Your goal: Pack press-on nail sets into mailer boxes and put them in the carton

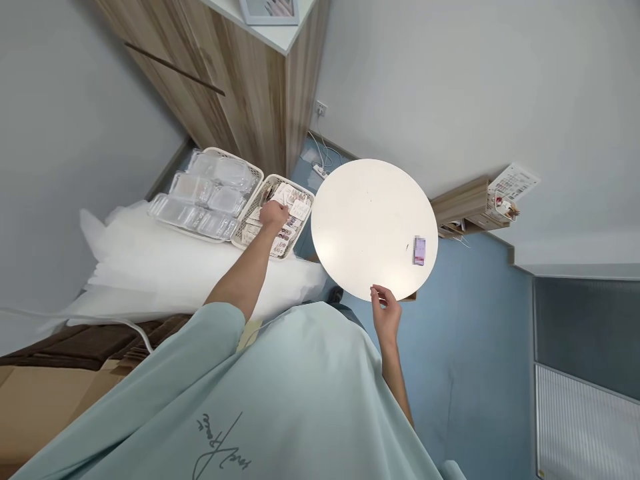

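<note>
My left hand [274,213] is closed, reaching over a cream lattice basket [309,212] full of cards. The cards [295,198] are white and carry rows of small coloured pieces that look like press-on nails. Fingers curl down among the cards, so whatever they grip is hidden. My right hand [386,313] hovers at the near edge of a round white table [367,220]. Its thumb and forefinger come together in a pinch, and anything between them is too small to make out. On the table lie a small pink-purple box [419,251] and a tiny dark sliver [407,247].
Left of the cards, a second basket [257,175] holds stacked clear plastic cases [193,189]. White wrapping material [150,267] bulges below both. A wooden cabinet [240,80] stands behind. Cables and a power strip [320,171] lie on the floor. A low wooden shelf [465,207] is at the right.
</note>
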The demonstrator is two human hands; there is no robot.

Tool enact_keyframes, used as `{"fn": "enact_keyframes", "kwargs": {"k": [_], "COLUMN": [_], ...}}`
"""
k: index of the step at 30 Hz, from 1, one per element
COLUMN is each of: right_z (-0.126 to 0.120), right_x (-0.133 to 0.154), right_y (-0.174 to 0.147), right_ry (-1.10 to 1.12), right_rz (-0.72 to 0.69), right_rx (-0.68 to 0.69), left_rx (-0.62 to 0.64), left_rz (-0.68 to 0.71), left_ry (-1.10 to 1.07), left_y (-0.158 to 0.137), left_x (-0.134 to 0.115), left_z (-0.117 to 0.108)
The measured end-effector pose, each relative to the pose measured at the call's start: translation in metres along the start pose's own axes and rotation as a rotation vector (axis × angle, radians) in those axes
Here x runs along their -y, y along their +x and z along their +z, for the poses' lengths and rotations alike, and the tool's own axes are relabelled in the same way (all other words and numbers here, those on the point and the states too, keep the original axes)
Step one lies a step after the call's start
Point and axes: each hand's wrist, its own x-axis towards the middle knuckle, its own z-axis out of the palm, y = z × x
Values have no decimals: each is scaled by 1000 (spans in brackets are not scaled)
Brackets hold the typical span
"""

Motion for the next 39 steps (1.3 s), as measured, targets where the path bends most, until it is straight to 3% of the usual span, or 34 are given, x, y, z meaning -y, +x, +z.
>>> {"fn": "enact_keyframes", "kwargs": {"k": [5,10,15,18,25,29,33,39], "right_z": [-4,-3,4,10,11,-5,-29,-59], "right_x": [1,0,-2,1,23,29,19,-10], "right_y": [-5,3,21,35,75,95,107,117], "right_ry": [-8,19,37,68,172,317,423,463], "right_rz": [-4,-60,-123,-179,-267,-235,-180,-128], "right_rx": [-21,5,122,219,419,481,466,408], "left_rx": [-15,-120,-236,-230,58,97,96,111], "left_rz": [-43,0,37,138,329,427,456,408], "left_ry": [-85,-190,-241,-327,-503,-525,-536,-504], "left_y": [6,-6,-43,-80,-200,-260,-296,-326], "left_x": [-1,15,30,27,-16,-50,-78,-103], "left_z": [-2,-12,-24,-28,-29,-15,13,59]}}
